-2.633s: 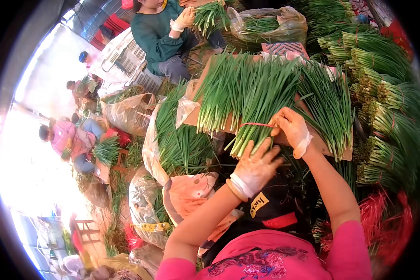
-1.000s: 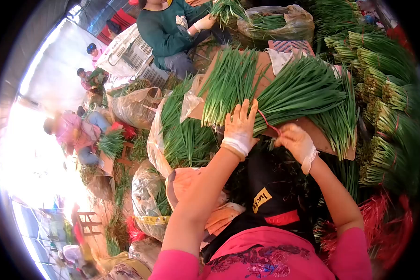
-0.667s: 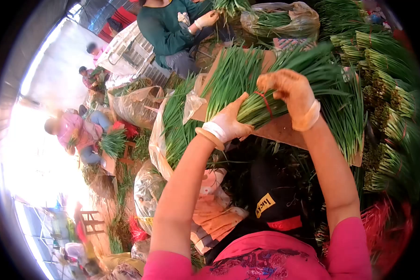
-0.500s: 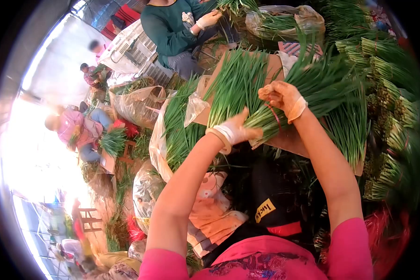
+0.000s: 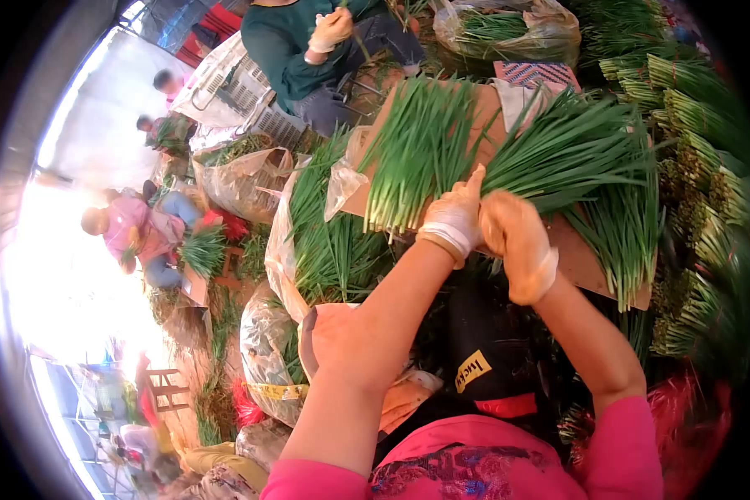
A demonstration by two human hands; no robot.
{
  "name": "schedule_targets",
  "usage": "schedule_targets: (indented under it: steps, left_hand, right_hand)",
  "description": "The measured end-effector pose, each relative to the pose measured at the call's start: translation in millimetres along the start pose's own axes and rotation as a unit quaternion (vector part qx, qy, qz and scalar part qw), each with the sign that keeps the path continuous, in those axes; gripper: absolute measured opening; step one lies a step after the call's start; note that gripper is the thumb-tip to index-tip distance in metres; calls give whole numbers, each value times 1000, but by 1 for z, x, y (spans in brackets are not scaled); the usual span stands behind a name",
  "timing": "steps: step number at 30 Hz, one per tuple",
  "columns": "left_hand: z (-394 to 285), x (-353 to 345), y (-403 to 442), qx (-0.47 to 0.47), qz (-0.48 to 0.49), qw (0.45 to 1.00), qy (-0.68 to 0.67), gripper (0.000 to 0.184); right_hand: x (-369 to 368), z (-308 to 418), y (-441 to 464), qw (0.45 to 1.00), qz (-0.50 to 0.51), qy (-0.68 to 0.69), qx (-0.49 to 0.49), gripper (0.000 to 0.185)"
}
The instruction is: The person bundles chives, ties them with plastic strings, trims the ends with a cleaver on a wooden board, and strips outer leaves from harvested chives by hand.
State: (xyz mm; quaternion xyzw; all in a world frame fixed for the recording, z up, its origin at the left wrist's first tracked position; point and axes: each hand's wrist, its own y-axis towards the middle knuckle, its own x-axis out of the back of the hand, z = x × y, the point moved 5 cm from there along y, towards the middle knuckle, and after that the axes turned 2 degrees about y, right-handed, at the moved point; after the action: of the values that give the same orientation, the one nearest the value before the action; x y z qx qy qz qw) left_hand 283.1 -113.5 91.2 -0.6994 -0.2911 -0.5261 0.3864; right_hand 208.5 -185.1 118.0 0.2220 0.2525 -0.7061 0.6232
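The left hand (image 5: 452,218) is touching the green bundle (image 5: 571,154) at its left end, the blurred right hand (image 5: 518,243) curling alongside; either grip's hold I cannot tell.

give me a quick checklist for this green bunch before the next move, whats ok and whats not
1. Left hand at the bunch: ok, it is at the stem end.
2. Right hand grip: cannot tell, it is blurred and close against the left hand.
3. Tie around the stems: cannot tell, the hands cover that part.
4. Left pile laid side by side on the board: ok, pale ends toward the wearer.
5. Bunch apart from the right pile: not ok, its leaves fan across the top of that pile.
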Motion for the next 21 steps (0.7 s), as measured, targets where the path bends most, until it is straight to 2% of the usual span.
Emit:
schedule_targets:
  steps: [1,2,3,5,8,10,11,12,13,15,16,18,19,21]
  left_hand:
    - [4,-9,5,3,10,1000,-4,108]
    - [5,-9,9,7,19,1000,-6,105]
    - [6,-10,11,9,29,1000,-4,103]
    - [7,-12,11,7,32,999,-16,98]
    - [12,-19,23,16,51,998,-19,102]
    - [0,-10,5,14,32,999,-39,105]
    - [-6,2,2,8,10,999,-46,107]
    - [-8,6,2,26,18,999,-39,107]
    - [-7,8,2,48,54,996,-48,110]
    - [-5,8,3,37,50,997,-48,110]
    - [-3,7,7,36,39,997,-52,110]
    - [0,1,5,42,33,996,-65,110]
    - [0,0,5,35,26,997,-64,110]
    - [-4,7,-3,25,16,997,-65,109]
  right_hand:
    - [-1,1,-18,999,10,-40,-13,21]
    - [-5,-4,-28,999,-16,-20,-36,20]
    - [-4,-5,-26,998,30,-36,-41,20]
    - [-5,-9,-23,994,44,-90,-41,17]
    - [6,-17,-27,969,57,-239,-7,21]
    - [37,-48,-32,888,66,-446,88,24]
    - [46,-55,-30,824,72,-543,146,25]
    - [56,-64,-23,892,58,-448,12,27]
    - [53,-70,-18,896,77,-438,16,26]
    - [38,-62,-17,901,102,-420,15,26]
    - [35,-43,-26,862,110,-494,-44,24]
    - [27,-1,-37,794,132,-558,202,20]
    - [26,17,-45,740,143,-575,319,19]
    - [40,60,-57,760,42,-552,340,14]
